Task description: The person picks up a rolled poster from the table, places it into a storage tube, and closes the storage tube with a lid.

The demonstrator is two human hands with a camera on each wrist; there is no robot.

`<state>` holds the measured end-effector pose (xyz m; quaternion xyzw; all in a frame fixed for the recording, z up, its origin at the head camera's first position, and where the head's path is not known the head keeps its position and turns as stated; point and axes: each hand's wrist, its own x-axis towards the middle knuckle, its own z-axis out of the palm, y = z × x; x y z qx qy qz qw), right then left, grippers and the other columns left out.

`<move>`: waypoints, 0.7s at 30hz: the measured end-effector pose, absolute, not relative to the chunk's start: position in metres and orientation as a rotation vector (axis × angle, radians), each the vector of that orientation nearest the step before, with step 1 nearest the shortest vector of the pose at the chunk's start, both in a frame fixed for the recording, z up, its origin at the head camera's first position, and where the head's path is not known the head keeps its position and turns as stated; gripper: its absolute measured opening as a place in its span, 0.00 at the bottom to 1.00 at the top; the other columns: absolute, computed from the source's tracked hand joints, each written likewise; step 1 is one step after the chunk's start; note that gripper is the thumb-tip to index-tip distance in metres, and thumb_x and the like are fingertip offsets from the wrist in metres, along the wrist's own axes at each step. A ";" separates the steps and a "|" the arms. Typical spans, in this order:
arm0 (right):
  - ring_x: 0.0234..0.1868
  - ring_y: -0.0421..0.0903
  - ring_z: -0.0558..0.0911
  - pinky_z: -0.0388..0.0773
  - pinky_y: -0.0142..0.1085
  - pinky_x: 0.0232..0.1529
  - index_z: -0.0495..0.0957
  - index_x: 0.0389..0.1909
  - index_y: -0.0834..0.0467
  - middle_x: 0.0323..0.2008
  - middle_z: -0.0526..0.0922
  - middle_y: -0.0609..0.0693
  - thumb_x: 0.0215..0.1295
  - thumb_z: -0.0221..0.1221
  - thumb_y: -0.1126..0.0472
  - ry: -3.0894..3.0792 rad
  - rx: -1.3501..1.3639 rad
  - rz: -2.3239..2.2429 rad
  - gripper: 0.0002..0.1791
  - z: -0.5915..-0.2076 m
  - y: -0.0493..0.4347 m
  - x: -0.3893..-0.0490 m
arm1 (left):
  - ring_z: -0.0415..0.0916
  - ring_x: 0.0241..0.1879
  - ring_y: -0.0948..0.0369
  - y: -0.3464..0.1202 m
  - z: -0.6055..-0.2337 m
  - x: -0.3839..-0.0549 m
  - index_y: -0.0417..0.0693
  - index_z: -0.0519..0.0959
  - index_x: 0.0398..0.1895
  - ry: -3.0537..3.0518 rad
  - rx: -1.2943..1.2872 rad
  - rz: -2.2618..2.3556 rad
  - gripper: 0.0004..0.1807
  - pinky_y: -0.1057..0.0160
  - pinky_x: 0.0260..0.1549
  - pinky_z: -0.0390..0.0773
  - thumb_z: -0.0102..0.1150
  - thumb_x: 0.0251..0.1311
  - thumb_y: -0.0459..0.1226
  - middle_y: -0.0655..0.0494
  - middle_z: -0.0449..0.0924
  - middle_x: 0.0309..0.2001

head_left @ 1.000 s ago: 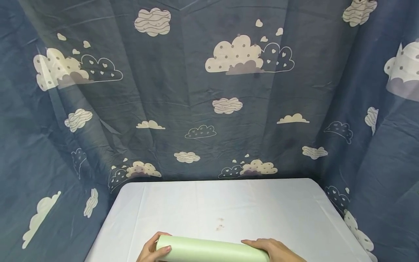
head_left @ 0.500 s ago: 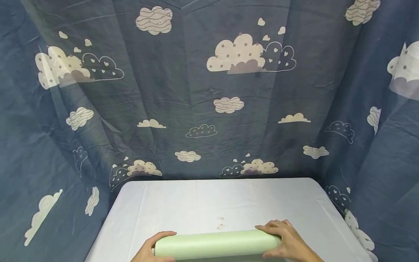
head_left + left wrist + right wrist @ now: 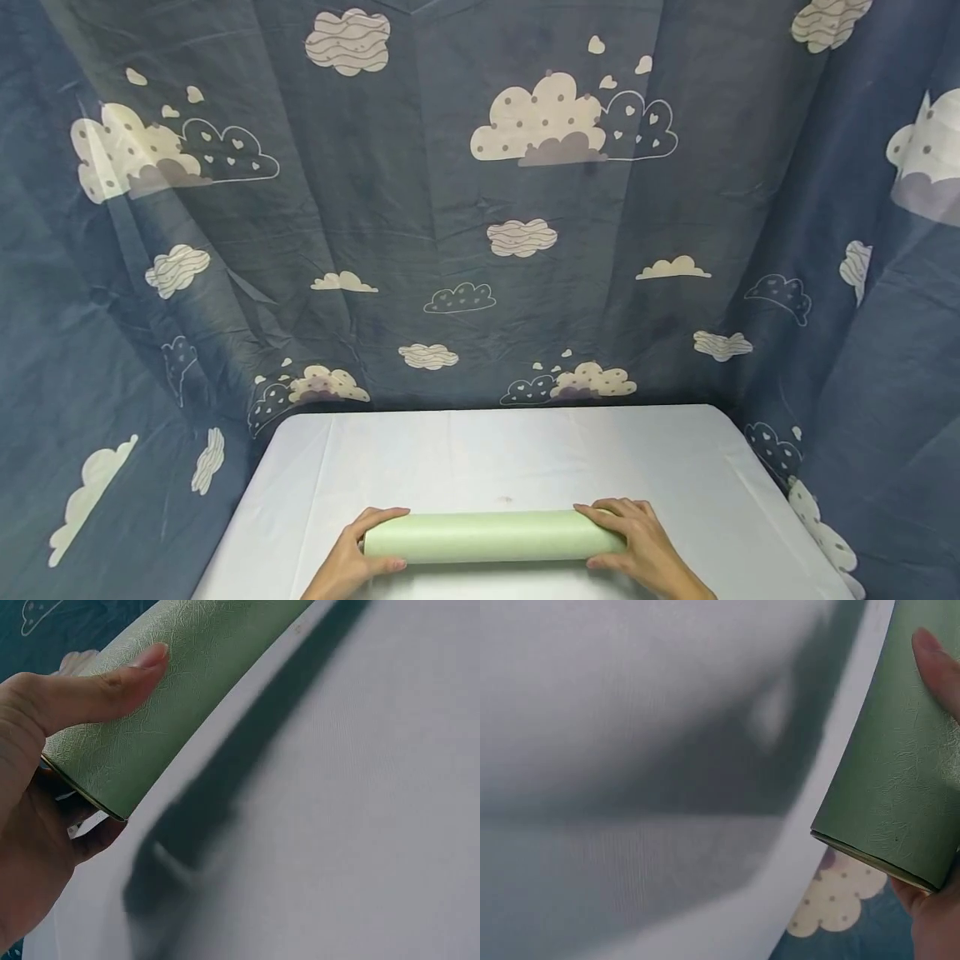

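Observation:
A rolled-up light green mat (image 3: 495,536) with a grained, leather-like surface lies level across the front of the view, held at both ends. My left hand (image 3: 347,554) grips its left end, thumb on the near side and fingers over the far side. In the left wrist view the thumb presses along the mat (image 3: 187,697), and fingers show at its thin-edged end. My right hand (image 3: 643,546) grips the other end in the same way. The right wrist view has the thumb on the mat (image 3: 900,772) and part of the hand below its layered edge. A shadow falls beneath the mat.
The white table (image 3: 450,458) spreads out under and beyond the mat, with a small brownish stain (image 3: 506,500) just behind it. Dark blue cloud-print fabric (image 3: 420,208) hangs around the back and both sides of the table.
The mat has gone from tilted to level and farther forward over the table, covering part of the stain. The right hand shifted to grip the right end, its thumb now on the near side.

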<state>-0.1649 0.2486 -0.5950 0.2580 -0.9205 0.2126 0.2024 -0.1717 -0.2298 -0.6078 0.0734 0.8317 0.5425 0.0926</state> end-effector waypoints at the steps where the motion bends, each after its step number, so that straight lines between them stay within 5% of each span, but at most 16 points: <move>1: 0.47 0.41 0.83 0.68 0.41 0.47 0.83 0.61 0.39 0.49 0.86 0.38 0.35 0.80 0.38 -2.581 0.712 0.588 0.44 -0.596 0.248 -0.167 | 0.74 0.50 0.64 -0.229 -0.610 -0.174 0.58 0.80 0.66 2.484 0.218 1.604 0.38 0.64 0.52 0.71 0.83 0.46 0.42 0.54 0.80 0.58; 8: 0.48 0.44 0.82 0.68 0.42 0.47 0.82 0.63 0.40 0.49 0.86 0.41 0.39 0.78 0.36 -2.697 0.700 0.652 0.43 -0.605 0.245 -0.180 | 0.73 0.52 0.65 -0.229 -0.627 -0.182 0.58 0.83 0.62 2.551 0.225 1.603 0.36 0.65 0.52 0.69 0.84 0.45 0.41 0.51 0.80 0.57; 16: 0.51 0.47 0.83 0.71 0.50 0.52 0.82 0.63 0.41 0.51 0.85 0.40 0.39 0.78 0.36 -2.738 0.656 0.682 0.44 -0.606 0.243 -0.183 | 0.70 0.61 0.57 -0.226 -0.636 -0.181 0.57 0.82 0.62 2.428 0.185 1.765 0.32 0.53 0.60 0.68 0.80 0.51 0.37 0.51 0.73 0.66; 21: 0.51 0.48 0.82 0.71 0.51 0.54 0.83 0.62 0.42 0.51 0.85 0.40 0.38 0.79 0.36 -2.756 0.632 0.707 0.44 -0.607 0.242 -0.180 | 0.69 0.62 0.54 -0.226 -0.640 -0.178 0.55 0.82 0.62 2.421 0.190 1.778 0.30 0.53 0.59 0.69 0.78 0.53 0.37 0.49 0.71 0.67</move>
